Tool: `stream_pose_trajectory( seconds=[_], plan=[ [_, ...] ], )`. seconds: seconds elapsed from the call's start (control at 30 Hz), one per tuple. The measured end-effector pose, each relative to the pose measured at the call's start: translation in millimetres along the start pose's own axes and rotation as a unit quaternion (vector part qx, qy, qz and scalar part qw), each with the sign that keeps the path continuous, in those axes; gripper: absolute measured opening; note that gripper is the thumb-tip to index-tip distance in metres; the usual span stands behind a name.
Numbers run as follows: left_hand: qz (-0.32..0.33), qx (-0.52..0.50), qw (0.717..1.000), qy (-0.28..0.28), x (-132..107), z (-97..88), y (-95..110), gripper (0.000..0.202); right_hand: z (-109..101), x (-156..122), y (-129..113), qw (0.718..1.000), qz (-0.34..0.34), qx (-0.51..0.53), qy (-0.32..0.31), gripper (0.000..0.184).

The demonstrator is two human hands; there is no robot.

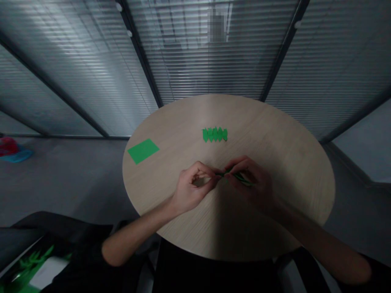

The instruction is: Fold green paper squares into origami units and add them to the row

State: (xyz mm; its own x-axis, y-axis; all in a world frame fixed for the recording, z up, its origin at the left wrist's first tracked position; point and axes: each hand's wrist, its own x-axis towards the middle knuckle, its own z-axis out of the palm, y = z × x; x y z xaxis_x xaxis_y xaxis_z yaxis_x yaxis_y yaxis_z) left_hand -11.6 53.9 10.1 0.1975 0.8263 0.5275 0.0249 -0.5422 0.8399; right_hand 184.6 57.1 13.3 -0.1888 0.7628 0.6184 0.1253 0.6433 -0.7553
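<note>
Dark green paper piece [243, 180] is held just above the near middle of the round table [293, 162], pinched between both hands. The left hand [192, 186] grips one end with thumb and forefinger; the right hand [255, 183] clasps the rest, its fingers hiding much of the piece, so its full shape cannot be told. Toward the table's far edge lies a zigzag green piece [215, 134]; near the table's left rim, a flat green sheet [143, 151]. Below and left of the table, a dark container [23, 256], cut off by the frame and too dim to identify, holds green strips [35, 259] and a pale flat object [49, 272]. Well left of the table, red and blue items [17, 155] are blurred and cropped.
</note>
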Motion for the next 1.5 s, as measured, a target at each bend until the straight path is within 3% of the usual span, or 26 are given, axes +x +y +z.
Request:
stream_pose_trajectory(
  seconds=[0.4,0.87,1.1,1.27,1.5],
  plan=[
    [-0.024,-0.026,0.999,-0.017,0.4,1.0,-0.7,0.017,-0.3,1.2,0.2,0.999,-0.027,-0.025,0.018,0.012],
    [-0.026,-0.038,0.999,-0.027,-3.0,-1.4,-8.1,0.007,-0.5,1.9,-1.5,0.998,-0.042,-0.044,0.021,0.013],
    [-0.042,-0.067,0.996,-0.047,2.2,-0.8,-7.9,0.029,-1.0,-0.2,-1.3,0.997,-0.051,-0.042,0.034,0.015],
    [-0.091,-0.033,0.994,-0.047,7.0,-3.4,-5.1,0.009,-2.2,0.0,-2.3,0.994,-0.079,-0.065,0.034,0.017],
    [-0.11,-0.04,0.992,-0.036,7.3,-1.9,0.5,0.008,-3.3,-1.4,-2.8,0.988,-0.115,-0.098,0.034,0.018]
  ],
)
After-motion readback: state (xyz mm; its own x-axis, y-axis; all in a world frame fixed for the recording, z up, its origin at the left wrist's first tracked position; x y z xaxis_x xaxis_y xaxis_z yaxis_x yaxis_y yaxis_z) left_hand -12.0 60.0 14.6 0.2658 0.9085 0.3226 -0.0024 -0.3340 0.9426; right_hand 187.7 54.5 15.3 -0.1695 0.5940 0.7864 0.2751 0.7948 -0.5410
